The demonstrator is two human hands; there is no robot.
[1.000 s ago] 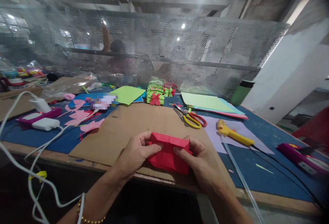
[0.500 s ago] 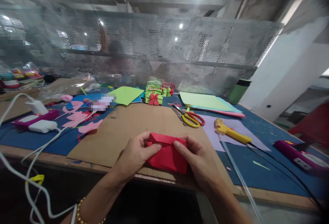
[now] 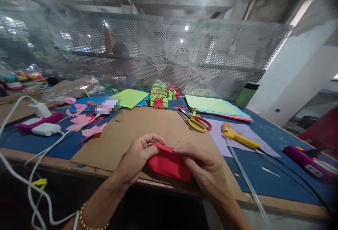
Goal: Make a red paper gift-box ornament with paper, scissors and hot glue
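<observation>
Both my hands hold a red folded piece, paper or thin foam (image 3: 169, 165), just above the near edge of a brown cardboard sheet (image 3: 148, 124). My left hand (image 3: 141, 152) pinches its upper left corner between thumb and fingers. At the right end, my right hand (image 3: 204, 165) grips it, with fingers along the top edge and the thumb on the front. The inside of the red piece is hidden from view. Beyond the hands lie scissors with yellow handles (image 3: 198, 125) and a second pair with red handles (image 3: 207, 122).
A yellow glue gun (image 3: 240, 139) lies on lilac sheets at right, its black cord trailing. Coloured sheets (image 3: 213, 105) and small green bags with bows (image 3: 158, 98) stand behind. Pink scraps (image 3: 92, 130), white cables (image 3: 50, 149) and a purple power strip (image 3: 39, 122) occupy the left.
My right hand has shifted its fingers onto the top edge of the red piece. The top flap has tipped from facing me to nearly edge-on, and the left fingers have lifted.
</observation>
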